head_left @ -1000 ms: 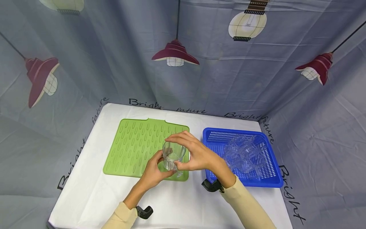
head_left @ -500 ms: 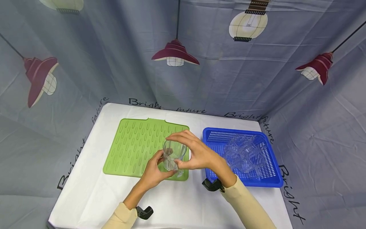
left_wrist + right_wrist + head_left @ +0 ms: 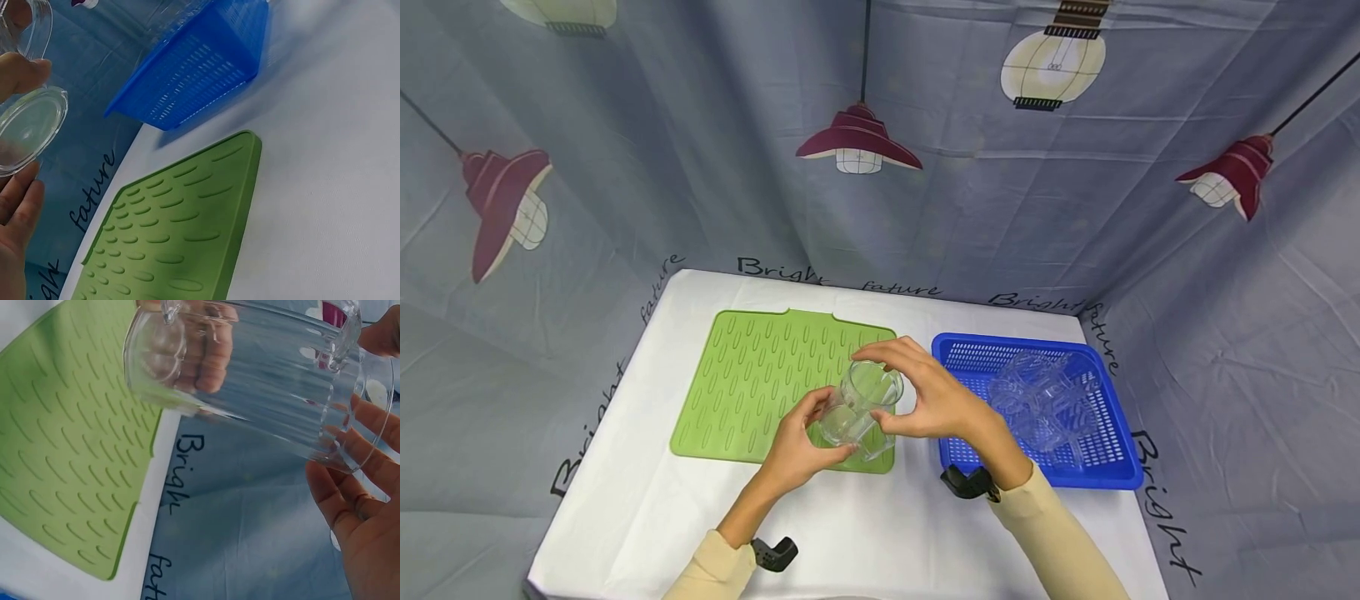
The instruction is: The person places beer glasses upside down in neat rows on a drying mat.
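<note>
A clear glass mug is held tilted between both hands, above the near right part of the green mat. My left hand grips it near the base, fingers on the far side and thumb on the near side. Around the rim end curl the fingers and thumb of my right hand. In the right wrist view the mug lies across the top, with left fingers seen through the glass. Its round base shows at the left edge of the left wrist view.
To the right stands a blue plastic basket with several clear glass mugs piled in it. The mat has raised oval ribs. White cloth covers the table, and a grey-blue printed curtain hangs around its back and sides.
The mug has tipped, its rim leaning further right and its base swinging left. My right hand has shifted slightly right along with the rim; the left hand has moved a little left.
</note>
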The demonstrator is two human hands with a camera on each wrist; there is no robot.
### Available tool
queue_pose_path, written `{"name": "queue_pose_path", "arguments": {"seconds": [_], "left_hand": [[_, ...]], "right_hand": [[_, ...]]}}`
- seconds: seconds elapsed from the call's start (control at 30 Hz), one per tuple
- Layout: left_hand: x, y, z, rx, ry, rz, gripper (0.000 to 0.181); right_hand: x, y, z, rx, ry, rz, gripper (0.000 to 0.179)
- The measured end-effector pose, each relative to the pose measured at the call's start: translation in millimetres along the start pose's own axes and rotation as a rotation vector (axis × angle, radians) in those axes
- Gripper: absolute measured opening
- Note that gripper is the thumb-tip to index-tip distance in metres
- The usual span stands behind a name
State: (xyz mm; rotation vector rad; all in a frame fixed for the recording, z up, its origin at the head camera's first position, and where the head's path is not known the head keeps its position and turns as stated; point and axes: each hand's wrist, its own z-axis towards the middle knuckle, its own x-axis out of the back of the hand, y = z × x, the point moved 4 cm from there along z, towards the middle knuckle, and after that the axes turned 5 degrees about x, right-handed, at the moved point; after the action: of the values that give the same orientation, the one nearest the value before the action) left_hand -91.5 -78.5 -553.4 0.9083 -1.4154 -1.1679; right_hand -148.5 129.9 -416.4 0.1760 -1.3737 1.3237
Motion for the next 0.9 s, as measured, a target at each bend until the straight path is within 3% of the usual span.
{"name": "queue_pose_path", "arguments": {"seconds": [0.17,0.4,0.9], "left_hand": [[0.6,-0.1,0.4,0.002,-0.005,0.01,0.086],[3.7,2.6,0.8,-0.053,0.005,0.016,0.084],[8.5,7.3,0.1,-0.117,0.036,0.004,0.081]], "right_hand": [[3,7,-7.3,-0.037,0.014,0.013,0.074],[8,15,-19.9,-0.101,0.044,0.036,0.073],[2,36,-41.9,-0.153,0.074,0.138,0.071]]}}
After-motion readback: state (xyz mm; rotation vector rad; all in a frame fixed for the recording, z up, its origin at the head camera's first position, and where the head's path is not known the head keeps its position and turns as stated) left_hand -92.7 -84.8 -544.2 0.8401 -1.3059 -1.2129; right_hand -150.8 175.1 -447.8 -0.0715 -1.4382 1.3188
